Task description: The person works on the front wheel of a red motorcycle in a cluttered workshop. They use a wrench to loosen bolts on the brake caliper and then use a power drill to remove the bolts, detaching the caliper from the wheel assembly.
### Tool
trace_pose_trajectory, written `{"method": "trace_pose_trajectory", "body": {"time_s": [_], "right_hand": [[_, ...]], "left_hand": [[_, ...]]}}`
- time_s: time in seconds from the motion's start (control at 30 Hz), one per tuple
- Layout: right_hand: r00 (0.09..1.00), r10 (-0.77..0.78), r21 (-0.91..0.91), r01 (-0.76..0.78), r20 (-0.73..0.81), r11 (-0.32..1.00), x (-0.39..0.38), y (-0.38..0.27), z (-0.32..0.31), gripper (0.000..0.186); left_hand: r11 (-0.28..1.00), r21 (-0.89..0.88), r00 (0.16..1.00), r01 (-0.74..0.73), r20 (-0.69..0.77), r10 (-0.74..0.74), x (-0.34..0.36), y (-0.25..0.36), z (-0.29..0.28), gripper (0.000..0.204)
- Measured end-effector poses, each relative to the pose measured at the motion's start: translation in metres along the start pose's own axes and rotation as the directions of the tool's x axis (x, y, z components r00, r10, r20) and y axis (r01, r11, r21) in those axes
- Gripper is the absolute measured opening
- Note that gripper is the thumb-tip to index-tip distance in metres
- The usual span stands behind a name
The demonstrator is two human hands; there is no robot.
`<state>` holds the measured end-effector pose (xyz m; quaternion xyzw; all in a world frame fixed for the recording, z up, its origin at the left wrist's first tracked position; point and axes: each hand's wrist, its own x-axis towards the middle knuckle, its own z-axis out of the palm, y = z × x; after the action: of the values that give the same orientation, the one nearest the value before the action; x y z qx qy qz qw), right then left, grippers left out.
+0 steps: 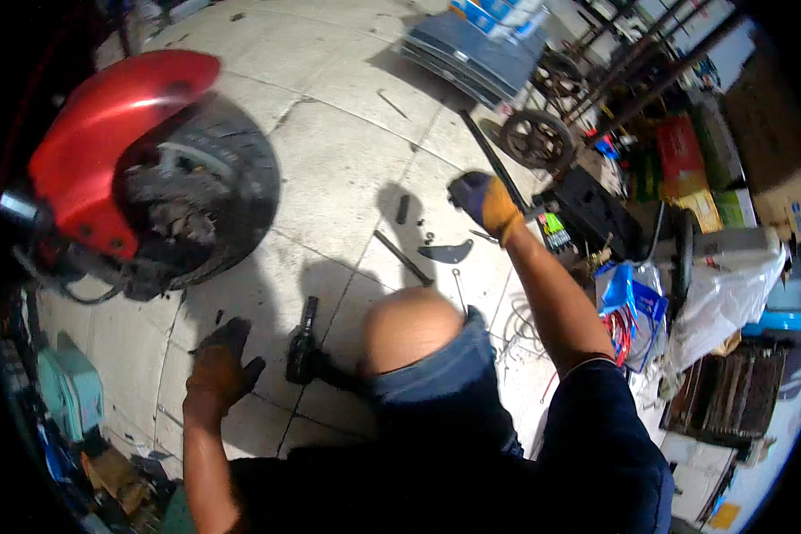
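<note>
My left hand (pixel 221 367), in a dark-and-tan work glove, is low over the tiled floor with fingers stretched and thumb apart. A small black piece (pixel 219 316) lies beyond its fingertips. A black power tool (pixel 303 345) lies to its right. My right hand (pixel 489 203), gloved in purple and yellow, is curled over the floor at the right; whatever is in its fingers is hidden. Near it lie a dark curved plate (pixel 447 253), small nuts (pixel 429 237), a short black cylinder (pixel 402 210), a dark bar (pixel 402 258) and a wrench (pixel 458 290).
A red-fendered wheel (pixel 258 169) stands at the left. Ahead are a long black bar (pixel 489 151), a thin bent rod (pixel 392 103), a grey slab-like stack (pixel 463 53) and a small wheel (pixel 537 140). Boxes, bags and a plastic sheet (pixel 725 303) crowd the right; a teal case (pixel 69 392) is at left.
</note>
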<state>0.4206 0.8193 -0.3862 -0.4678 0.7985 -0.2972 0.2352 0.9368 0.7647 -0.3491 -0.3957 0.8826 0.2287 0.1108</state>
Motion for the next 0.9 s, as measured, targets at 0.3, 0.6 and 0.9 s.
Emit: {"method": "trace_pose_trajectory", "body": {"time_s": [0.3, 0.6, 0.9], "right_hand": [[0.946, 0.318, -0.556, -0.236, 0.054, 0.797, -0.314, 0.275, 0.025, 0.034], [0.563, 0.755, -0.423, -0.627, 0.334, 0.655, -0.389, 0.175, 0.071, 0.057], [0.697, 0.689, -0.363, -0.601, 0.198, 0.712, -0.422, 0.21, 0.133, 0.032]], "left_hand": [[0.997, -0.049, 0.963, 0.06, 0.265, -0.045, 0.022, -0.026, 0.059, 0.064], [0.995, -0.023, 0.945, 0.097, 0.315, -0.085, 0.057, 0.006, 0.05, 0.066], [0.998, -0.024, 0.952, 0.051, 0.303, -0.042, 0.061, 0.002, 0.069, 0.067]]}}
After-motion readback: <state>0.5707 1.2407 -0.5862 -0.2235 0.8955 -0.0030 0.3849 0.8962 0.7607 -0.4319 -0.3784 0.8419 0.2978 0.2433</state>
